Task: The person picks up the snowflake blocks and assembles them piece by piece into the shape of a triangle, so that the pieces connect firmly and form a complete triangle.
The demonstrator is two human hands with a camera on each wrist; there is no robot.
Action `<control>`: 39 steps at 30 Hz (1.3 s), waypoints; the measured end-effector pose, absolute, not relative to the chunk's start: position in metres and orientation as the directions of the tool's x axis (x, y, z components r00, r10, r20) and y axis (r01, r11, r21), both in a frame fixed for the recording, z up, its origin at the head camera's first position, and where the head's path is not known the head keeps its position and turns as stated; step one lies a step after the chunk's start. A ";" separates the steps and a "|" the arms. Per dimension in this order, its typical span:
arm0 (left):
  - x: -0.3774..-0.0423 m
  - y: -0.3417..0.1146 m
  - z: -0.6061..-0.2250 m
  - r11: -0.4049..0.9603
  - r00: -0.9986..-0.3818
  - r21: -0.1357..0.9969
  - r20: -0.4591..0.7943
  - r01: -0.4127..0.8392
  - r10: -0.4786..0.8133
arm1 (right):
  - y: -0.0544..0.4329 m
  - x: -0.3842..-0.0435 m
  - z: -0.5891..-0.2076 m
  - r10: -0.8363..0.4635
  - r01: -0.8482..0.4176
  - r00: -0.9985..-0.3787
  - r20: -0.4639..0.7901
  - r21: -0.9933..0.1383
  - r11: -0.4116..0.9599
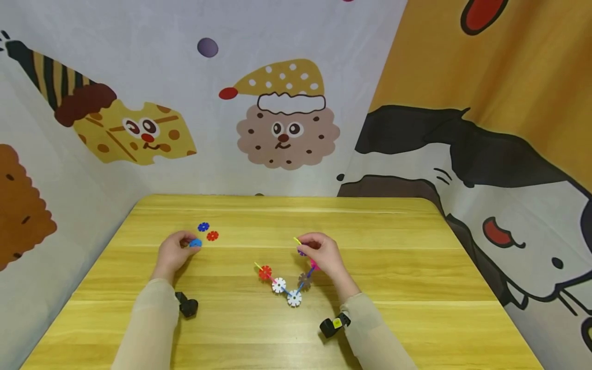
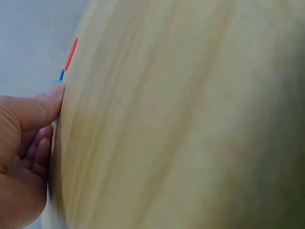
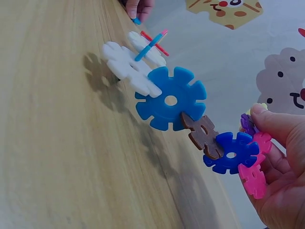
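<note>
My right hand (image 1: 324,254) pinches the end of a chain of interlocking notched plastic discs, by a yellow disc (image 1: 297,240) and a purple one (image 3: 248,124). From there the chain bends through pink, dark blue, brown (image 3: 202,136), light blue (image 3: 171,98), white (image 1: 294,298) and red (image 1: 265,273) discs to another yellow disc edge. In the right wrist view the chain's near part stands above the table. Farther left, my left hand (image 1: 173,253) pinches a light blue notched disc (image 1: 196,242) at the tabletop, its fingers covering part of it.
Just beyond the left hand, a dark blue disc (image 1: 203,226) and a red disc (image 1: 213,236) lie loose on the wooden table (image 1: 231,329). A cloth with cartoon prints (image 1: 287,133) hangs behind the table's far edge. Each wrist carries a black camera (image 1: 187,307).
</note>
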State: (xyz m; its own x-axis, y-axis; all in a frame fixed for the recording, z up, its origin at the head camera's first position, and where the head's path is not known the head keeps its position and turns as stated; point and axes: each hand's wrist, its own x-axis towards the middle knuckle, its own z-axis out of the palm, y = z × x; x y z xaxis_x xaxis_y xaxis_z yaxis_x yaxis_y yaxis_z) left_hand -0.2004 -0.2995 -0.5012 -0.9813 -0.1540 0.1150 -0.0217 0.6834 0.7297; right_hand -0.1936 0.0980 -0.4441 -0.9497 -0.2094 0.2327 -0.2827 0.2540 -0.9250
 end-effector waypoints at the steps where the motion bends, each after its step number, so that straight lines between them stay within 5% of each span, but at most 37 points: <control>1: -0.200 -0.299 -0.501 0.684 -0.981 0.730 0.117 -0.023 -0.157 | 0.098 -0.194 -0.444 -0.210 -0.283 -0.950 0.233 -0.925 0.253; 12: -0.195 -0.283 -0.486 0.686 -0.991 0.728 0.077 -0.020 -0.111 | 0.098 -0.192 -0.444 -0.192 -0.288 -0.950 0.245 -0.926 0.242; 19: -0.196 -0.261 -0.482 0.454 -0.998 0.890 -0.024 -0.047 -0.056 | 0.097 -0.193 -0.447 -0.183 -0.279 -0.954 0.237 -0.926 0.253; 28: -0.199 -0.206 -0.468 0.379 -0.998 0.924 0.026 0.043 0.050 | 0.099 -0.213 -0.483 -0.144 -0.251 -0.964 0.222 -0.940 0.231; 39: -0.201 -0.133 -0.453 0.268 -0.989 0.958 0.072 0.104 0.129 | 0.098 -0.212 -0.484 -0.134 -0.260 -0.964 0.232 -0.930 0.259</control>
